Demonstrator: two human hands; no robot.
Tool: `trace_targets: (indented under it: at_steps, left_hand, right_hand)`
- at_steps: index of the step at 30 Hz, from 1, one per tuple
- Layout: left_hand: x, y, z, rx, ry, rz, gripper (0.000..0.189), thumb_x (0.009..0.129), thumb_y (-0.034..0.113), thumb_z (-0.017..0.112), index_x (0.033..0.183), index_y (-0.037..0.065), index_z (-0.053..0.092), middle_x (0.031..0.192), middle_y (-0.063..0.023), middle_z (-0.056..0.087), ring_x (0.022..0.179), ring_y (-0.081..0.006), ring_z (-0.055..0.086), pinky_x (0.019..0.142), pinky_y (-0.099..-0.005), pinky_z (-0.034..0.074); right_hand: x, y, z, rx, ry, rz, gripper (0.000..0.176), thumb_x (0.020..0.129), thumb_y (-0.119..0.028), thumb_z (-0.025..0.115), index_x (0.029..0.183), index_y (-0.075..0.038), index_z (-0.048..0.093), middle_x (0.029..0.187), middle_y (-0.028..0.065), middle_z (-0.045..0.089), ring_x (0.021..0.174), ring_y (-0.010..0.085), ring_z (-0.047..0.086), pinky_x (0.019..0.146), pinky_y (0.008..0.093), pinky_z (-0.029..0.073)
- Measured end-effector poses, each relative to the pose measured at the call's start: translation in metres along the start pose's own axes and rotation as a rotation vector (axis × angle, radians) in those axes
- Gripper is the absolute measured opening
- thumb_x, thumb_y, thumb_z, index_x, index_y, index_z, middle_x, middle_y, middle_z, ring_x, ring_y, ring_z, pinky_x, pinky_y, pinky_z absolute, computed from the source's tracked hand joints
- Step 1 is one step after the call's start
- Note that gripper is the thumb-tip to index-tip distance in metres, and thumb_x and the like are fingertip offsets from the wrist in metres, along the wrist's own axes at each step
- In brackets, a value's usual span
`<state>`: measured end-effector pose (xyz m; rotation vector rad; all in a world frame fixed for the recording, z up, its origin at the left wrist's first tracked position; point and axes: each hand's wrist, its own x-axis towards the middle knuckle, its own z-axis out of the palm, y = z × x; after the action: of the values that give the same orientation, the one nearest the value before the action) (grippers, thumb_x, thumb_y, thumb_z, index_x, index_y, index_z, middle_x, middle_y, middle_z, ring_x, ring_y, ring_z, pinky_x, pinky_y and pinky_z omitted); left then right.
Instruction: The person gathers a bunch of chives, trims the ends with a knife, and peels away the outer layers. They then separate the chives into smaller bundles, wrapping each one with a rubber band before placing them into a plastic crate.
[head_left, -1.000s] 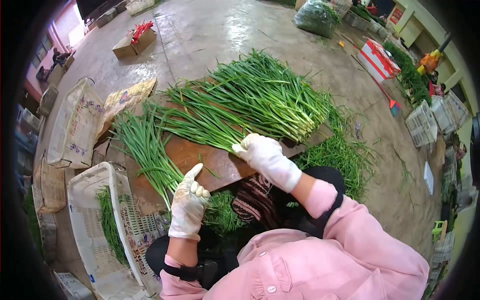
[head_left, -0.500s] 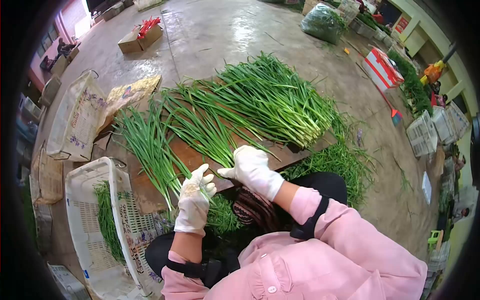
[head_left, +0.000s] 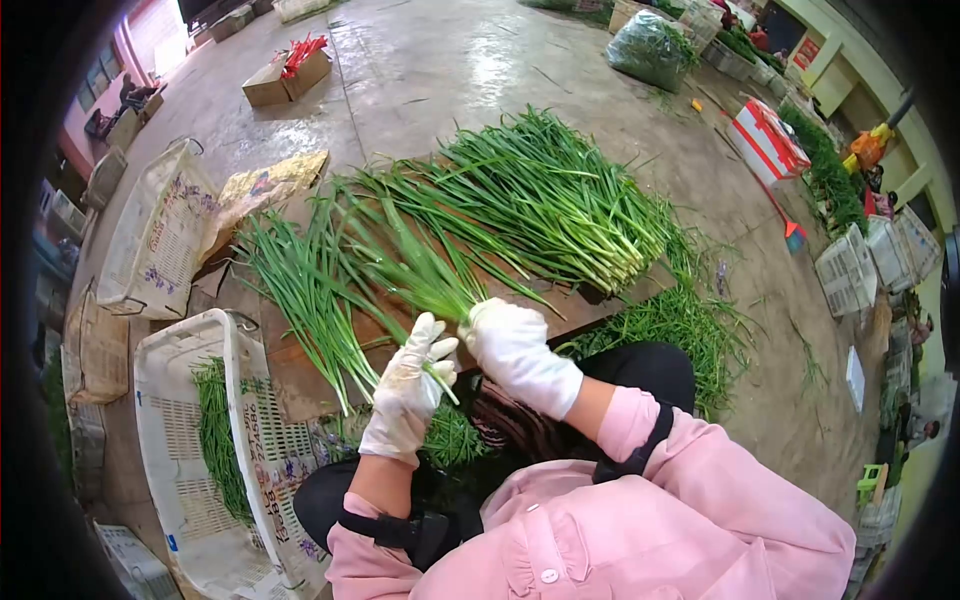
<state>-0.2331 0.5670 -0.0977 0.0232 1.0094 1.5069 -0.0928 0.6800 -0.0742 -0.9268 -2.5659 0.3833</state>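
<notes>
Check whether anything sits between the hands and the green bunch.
Nothing visible. The right hand grips the green bunch at its base; the left hand touches the stalk ends beside it, over the wooden board.

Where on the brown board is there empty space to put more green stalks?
Bare board shows between the left stalks and the white basket, and a strip below the big pile. The middle, around the held bunch, is crowded.

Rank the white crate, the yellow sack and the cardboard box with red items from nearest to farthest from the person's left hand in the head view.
1. White crate, just left of the left hand.
2. Yellow sack, farther up on the left.
3. Cardboard box, far across the floor, top left.
</notes>
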Motion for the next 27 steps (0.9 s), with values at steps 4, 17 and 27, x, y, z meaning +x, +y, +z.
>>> trace_targets:
  at_steps: [4,17,27]
  left_hand:
    - [0.017,-0.021,-0.002,-0.11,-0.091,0.004,0.039,0.104,0.026,0.059,0.133,-0.001,0.061,0.12,-0.0138,0.068,0.097,-0.0222,0.066,0.096,-0.0346,0.053]
    - [-0.027,0.001,0.032,-0.037,-0.211,0.034,0.047,0.104,0.033,0.06,0.138,0.001,0.054,0.083,0.002,0.055,0.064,-0.0091,0.043,0.06,-0.0262,0.037]
    - [-0.022,0.002,0.009,-0.237,-0.644,0.034,0.044,0.111,0.024,0.043,0.147,-0.001,0.046,0.048,0.0077,0.033,0.04,-0.0051,0.028,0.044,-0.0232,0.027]
  right_hand:
    - [-0.027,-0.025,-0.013,0.164,-0.279,0.007,0.032,0.091,-0.037,0.065,0.081,-0.006,0.068,0.083,0.0168,0.07,0.075,0.035,0.069,0.063,0.0471,0.052]
    - [-0.011,0.04,-0.049,0.405,-0.211,0.438,0.042,0.103,-0.045,0.05,0.093,-0.01,0.071,0.098,0.0202,0.068,0.093,0.0417,0.064,0.082,0.0477,0.05]
    - [-0.007,0.039,-0.032,0.899,-0.253,0.588,0.043,0.101,-0.046,0.056,0.092,-0.007,0.073,0.074,0.0086,0.067,0.068,0.0205,0.064,0.072,0.0358,0.05]
